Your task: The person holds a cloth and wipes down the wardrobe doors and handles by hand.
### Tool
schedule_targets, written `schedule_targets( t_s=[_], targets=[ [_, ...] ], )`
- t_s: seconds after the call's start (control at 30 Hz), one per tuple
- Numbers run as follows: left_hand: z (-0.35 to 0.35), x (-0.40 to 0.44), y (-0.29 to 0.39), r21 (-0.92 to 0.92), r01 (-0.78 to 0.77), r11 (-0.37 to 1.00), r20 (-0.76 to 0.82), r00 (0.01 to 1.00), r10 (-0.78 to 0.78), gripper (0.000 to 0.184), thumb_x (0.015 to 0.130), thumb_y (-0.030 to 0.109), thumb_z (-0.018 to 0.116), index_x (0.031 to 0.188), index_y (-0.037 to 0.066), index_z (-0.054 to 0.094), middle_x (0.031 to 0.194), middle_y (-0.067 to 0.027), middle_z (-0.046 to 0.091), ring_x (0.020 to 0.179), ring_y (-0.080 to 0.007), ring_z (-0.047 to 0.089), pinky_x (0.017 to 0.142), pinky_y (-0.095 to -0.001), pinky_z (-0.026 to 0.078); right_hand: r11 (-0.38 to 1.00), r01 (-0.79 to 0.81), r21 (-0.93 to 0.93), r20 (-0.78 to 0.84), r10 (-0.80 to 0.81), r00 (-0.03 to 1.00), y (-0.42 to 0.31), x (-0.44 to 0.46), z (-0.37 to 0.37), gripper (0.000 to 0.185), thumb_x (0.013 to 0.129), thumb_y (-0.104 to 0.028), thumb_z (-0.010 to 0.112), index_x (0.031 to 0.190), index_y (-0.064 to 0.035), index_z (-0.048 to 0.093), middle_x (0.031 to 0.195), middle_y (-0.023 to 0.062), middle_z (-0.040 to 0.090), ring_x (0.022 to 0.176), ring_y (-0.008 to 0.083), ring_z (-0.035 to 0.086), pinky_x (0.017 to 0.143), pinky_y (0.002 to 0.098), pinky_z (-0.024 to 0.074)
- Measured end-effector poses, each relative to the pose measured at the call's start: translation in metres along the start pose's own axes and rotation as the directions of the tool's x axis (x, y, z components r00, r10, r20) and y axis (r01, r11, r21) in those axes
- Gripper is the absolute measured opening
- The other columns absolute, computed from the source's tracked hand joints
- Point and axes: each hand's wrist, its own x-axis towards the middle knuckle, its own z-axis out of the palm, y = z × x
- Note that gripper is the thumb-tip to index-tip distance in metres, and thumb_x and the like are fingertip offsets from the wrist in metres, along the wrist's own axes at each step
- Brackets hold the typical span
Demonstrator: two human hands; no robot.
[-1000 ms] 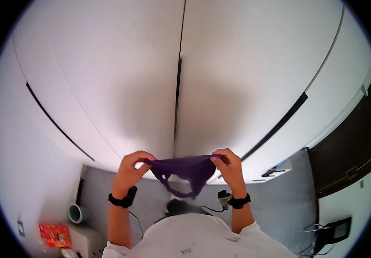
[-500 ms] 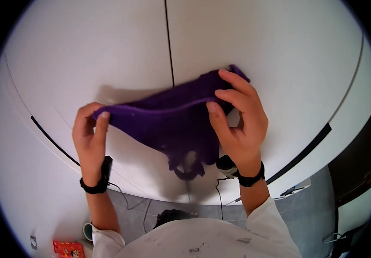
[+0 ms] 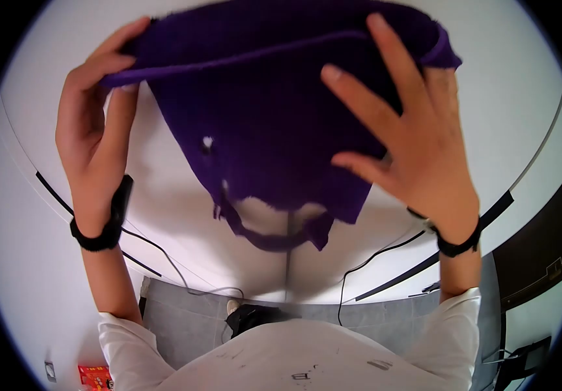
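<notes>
Purple cloth (image 3: pixel 261 117), holed: raised, spread, not set down. Left hand (image 3: pixel 93 153): grip pinching its edge. Right hand (image 3: pixel 427 150): grip splayed over it, hold unclear.

we read no text anywhere; small dark print (image 3: pixel 300 376) on white shirt (image 3: pixel 261 352) too faint for us, markings (image 3: pixel 98 384) on red packet (image 3: pixel 93 376) too small.

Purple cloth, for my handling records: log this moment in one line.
purple cloth: holed, ragged-edged; left hand: holding edge; right hand: spread open
</notes>
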Motion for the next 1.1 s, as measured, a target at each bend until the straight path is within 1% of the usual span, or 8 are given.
schedule_targets(
  t_s=[0.1,0.17,0.23,0.33,0.63,0.67,0.8,1.1],
  targets=[
    [-0.002,0.008,-0.002,0.182,-0.164,0.970,0.092,0.985,0.149,0.030,0.079,-0.002,0.062,0.108,0.006,0.060,0.136,-0.0186,0.051,0.108,-0.0252,0.058,0.095,-0.0365,0.043,0.951,0.040,-0.307,0.027,-0.034,0.999,0.008,0.014,0.001,0.070,0.062,-0.038,0.083,0.122,-0.0114,0.060,0.147,0.0276,0.024,0.128,0.0465,0.031,0.102,0.0563,0.0315],
    [-0.003,0.018,0.021,0.485,-0.111,0.868,0.397,0.912,-0.106,0.065,0.081,0.043,0.073,0.133,0.012,0.048,0.152,-0.0202,0.022,0.128,-0.0335,0.040,0.109,-0.0475,0.027,0.923,0.140,-0.358,-0.108,-0.190,0.976,0.020,0.016,0.008,0.068,0.066,-0.031,0.081,0.127,-0.0153,0.056,0.147,0.0273,0.024,0.119,0.0425,0.040,0.096,0.0531,0.0358],
    [0.020,0.014,0.009,0.605,-0.302,0.737,0.290,0.945,0.149,0.052,0.085,0.036,0.071,0.127,0.010,0.053,0.145,-0.0216,0.036,0.123,-0.0329,0.046,0.103,-0.0429,0.036,0.919,0.134,-0.372,-0.192,-0.217,0.957,0.016,0.019,0.010,0.051,0.071,-0.021,0.076,0.120,-0.0160,0.062,0.143,0.0275,0.032,0.114,0.0413,0.045,0.095,0.0499,0.0384],
    [0.030,0.005,0.022,0.539,-0.177,0.824,0.277,0.961,0.025,0.091,0.052,0.045,0.086,0.130,0.011,0.054,0.152,-0.0180,0.028,0.124,-0.0366,0.046,0.102,-0.0423,0.033,0.937,0.118,-0.327,-0.351,-0.236,0.906,0.013,0.019,0.016,0.040,0.074,-0.012,0.071,0.113,-0.0177,0.068,0.139,0.0258,0.040,0.111,0.0395,0.050,0.094,0.0457,0.0407],
    [0.029,-0.016,0.018,0.453,-0.149,0.879,0.231,0.972,0.046,0.060,0.065,0.005,0.069,0.123,0.007,0.056,0.148,-0.0220,0.034,0.129,-0.0400,0.042,0.105,-0.0438,0.034,0.979,0.201,0.035,-0.368,-0.175,0.913,-0.011,0.008,0.034,0.041,0.065,-0.013,0.070,0.105,-0.0204,0.073,0.133,0.0163,0.054,0.115,0.0369,0.052,0.094,0.0407,0.0436],
    [0.037,-0.021,0.018,0.451,-0.169,0.876,0.176,0.979,0.099,0.047,0.056,0.013,0.070,0.103,0.011,0.064,0.141,-0.0219,0.043,0.106,-0.0358,0.053,0.088,-0.0457,0.038,0.977,0.210,0.020,-0.335,-0.192,0.923,-0.016,0.001,0.038,0.039,0.065,-0.014,0.070,0.103,-0.0193,0.073,0.132,0.0143,0.055,0.114,0.0357,0.053,0.095,0.0415,0.0433],
    [0.052,-0.050,0.024,0.489,-0.158,0.858,0.200,0.978,0.066,0.037,0.061,0.010,0.069,0.098,0.013,0.066,0.140,-0.0211,0.045,0.109,-0.0382,0.053,0.087,-0.0494,0.038,0.979,0.196,0.062,-0.302,-0.169,0.938,-0.038,-0.028,0.066,0.017,0.070,-0.017,0.069,0.086,-0.0144,0.071,0.125,0.0032,0.061,0.105,0.0235,0.054,0.092,0.0377,0.0428],
    [0.073,-0.113,0.041,0.402,-0.072,0.913,0.160,0.987,0.007,0.028,0.065,0.006,0.070,0.092,0.011,0.069,0.130,-0.0179,0.055,0.108,-0.0384,0.055,0.086,-0.0446,0.042,0.963,-0.075,0.260,-0.211,0.133,0.969,-0.084,-0.074,0.081,0.019,0.070,-0.014,0.069,0.088,-0.0117,0.072,0.126,0.0067,0.060,0.108,0.0237,0.054,0.094,0.0374,0.0417]
  ],
)
